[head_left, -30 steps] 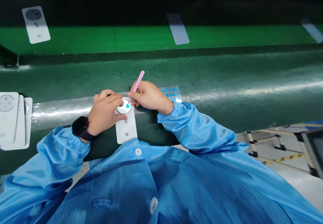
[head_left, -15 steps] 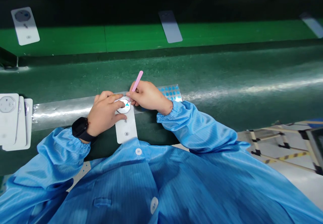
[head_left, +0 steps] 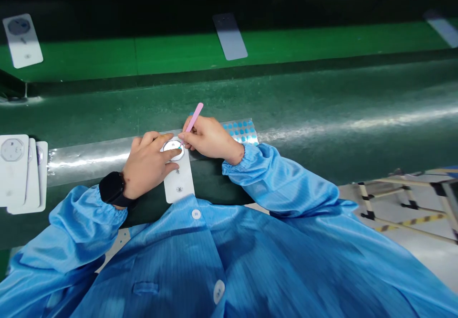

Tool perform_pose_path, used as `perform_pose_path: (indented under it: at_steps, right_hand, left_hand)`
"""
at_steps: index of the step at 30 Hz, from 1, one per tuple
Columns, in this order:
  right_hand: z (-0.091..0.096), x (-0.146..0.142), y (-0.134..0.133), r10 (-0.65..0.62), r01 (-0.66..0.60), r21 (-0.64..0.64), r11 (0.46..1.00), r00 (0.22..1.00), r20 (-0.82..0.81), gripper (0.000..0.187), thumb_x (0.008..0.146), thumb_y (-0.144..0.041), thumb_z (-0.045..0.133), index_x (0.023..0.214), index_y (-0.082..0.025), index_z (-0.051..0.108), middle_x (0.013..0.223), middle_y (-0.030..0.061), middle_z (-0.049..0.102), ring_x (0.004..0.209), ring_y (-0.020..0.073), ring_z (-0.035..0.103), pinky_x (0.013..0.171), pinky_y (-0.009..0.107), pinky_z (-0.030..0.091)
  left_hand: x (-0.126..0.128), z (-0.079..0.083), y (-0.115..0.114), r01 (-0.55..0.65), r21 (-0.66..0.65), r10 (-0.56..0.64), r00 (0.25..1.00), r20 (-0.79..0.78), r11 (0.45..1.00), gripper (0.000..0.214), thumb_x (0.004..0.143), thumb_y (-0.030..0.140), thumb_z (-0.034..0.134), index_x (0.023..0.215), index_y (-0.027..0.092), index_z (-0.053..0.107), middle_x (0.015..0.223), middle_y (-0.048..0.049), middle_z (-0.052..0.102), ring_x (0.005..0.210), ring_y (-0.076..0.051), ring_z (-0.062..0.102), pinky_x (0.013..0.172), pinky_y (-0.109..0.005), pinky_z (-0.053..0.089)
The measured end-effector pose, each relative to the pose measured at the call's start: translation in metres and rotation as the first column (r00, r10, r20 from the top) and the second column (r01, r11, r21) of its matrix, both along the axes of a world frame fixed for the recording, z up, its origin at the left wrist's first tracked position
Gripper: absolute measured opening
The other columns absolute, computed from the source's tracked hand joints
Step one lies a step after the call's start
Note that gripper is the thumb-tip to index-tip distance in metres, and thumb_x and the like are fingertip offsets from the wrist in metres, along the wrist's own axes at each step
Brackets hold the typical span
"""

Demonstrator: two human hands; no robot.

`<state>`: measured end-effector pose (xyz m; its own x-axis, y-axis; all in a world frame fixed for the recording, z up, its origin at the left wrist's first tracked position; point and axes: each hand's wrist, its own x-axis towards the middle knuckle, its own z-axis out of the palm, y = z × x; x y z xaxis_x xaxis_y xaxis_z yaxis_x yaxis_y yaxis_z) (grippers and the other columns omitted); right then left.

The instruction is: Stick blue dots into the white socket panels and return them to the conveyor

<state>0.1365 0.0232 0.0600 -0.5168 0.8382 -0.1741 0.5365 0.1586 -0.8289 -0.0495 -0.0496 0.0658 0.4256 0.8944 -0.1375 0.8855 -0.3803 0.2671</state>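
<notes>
A white panel like a phone back cover [head_left: 180, 184], with an octagonal ring near its top, lies in front of my body. My left hand [head_left: 148, 163] rests over its left side with the fingers stretched out, the index fingertip on the octagonal area by the tweezers' tip. In my right hand [head_left: 211, 138] are slim pink tweezers [head_left: 195, 116], tip pointing down at the same spot. A bit of blue shows beside that fingertip, mostly hidden. Partly under my right wrist is a clear sheet of blue round stickers [head_left: 239, 129].
Several similar white panels [head_left: 14, 174] overlap at the left. Beyond the bench edge, a green conveyor belt [head_left: 171, 53] carries a white panel [head_left: 23, 41], a greyish panel [head_left: 230, 36] and another at far right. A pipe-frame rack [head_left: 404, 196] stands on the floor at right.
My left index finger has moved right onto the blue sticker, covering most of it. My right hand and tweezers have hardly moved. The panels on the belt have shifted left.
</notes>
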Motion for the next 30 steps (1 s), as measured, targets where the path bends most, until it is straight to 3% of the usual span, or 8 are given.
perform_pose_path:
  at_steps: [7, 11, 14, 22, 30]
  right_hand:
    - [0.003, 0.006, -0.001, -0.143, 0.115, -0.192, 0.975, 0.98, -0.137, 0.013, 0.091, -0.02, 0.061, 0.081, -0.021, 0.052, 0.066, -0.0004, 0.067, 0.057, 0.0139, 0.065, 0.056, 0.024, 0.049]
    - [0.001, 0.014, -0.008, -0.046, 0.051, 0.049, 0.997, 0.994, -0.095, 0.011, 0.09, -0.025, 0.064, 0.082, -0.02, 0.057, 0.069, -0.0005, 0.067, 0.063, 0.0144, 0.063, 0.062, 0.025, 0.046]
    - [-0.006, 0.016, -0.012, 0.053, -0.041, 0.198, 0.979, 0.997, -0.053, 0.015, 0.089, -0.028, 0.064, 0.079, -0.02, 0.059, 0.071, 0.0003, 0.066, 0.068, 0.0154, 0.061, 0.067, 0.027, 0.044]
    - [-0.016, 0.018, -0.017, 0.147, -0.126, 0.299, 0.946, 0.988, -0.048, 0.015, 0.095, -0.028, 0.058, 0.083, -0.019, 0.062, 0.079, 0.0026, 0.068, 0.071, 0.0152, 0.061, 0.068, 0.026, 0.043]
    - [-0.026, 0.022, -0.019, 0.21, -0.152, 0.47, 0.869, 0.975, -0.072, 0.017, 0.097, -0.028, 0.057, 0.083, -0.019, 0.06, 0.077, 0.0027, 0.067, 0.069, 0.0154, 0.061, 0.066, 0.026, 0.044]
  left_hand:
    - [0.002, 0.0, -0.003, -0.007, -0.012, 0.007, 0.999, -0.054, 1.0, 0.034, 0.088, 0.034, 0.069, 0.122, 0.033, 0.073, 0.146, -0.0072, 0.058, 0.127, -0.037, 0.045, 0.093, -0.053, 0.041]
    - [0.004, 0.001, -0.003, -0.013, -0.038, 0.012, 0.999, -0.035, 0.999, 0.034, 0.088, 0.033, 0.069, 0.122, 0.032, 0.073, 0.145, -0.0079, 0.058, 0.128, -0.038, 0.044, 0.094, -0.053, 0.042]
    - [0.004, 0.002, -0.002, -0.018, -0.041, 0.017, 0.999, -0.029, 0.999, 0.033, 0.088, 0.032, 0.069, 0.12, 0.033, 0.074, 0.144, -0.0074, 0.059, 0.129, -0.037, 0.044, 0.094, -0.053, 0.042]
    - [0.003, -0.002, -0.002, -0.011, -0.019, 0.011, 1.0, 0.008, 1.0, 0.03, 0.088, 0.031, 0.069, 0.117, 0.032, 0.076, 0.144, -0.0084, 0.059, 0.128, -0.038, 0.045, 0.094, -0.054, 0.044]
    - [0.003, -0.003, -0.003, 0.008, 0.025, -0.007, 0.999, -0.042, 1.0, 0.031, 0.088, 0.033, 0.07, 0.119, 0.03, 0.075, 0.141, -0.0094, 0.061, 0.128, -0.036, 0.047, 0.093, -0.051, 0.047]
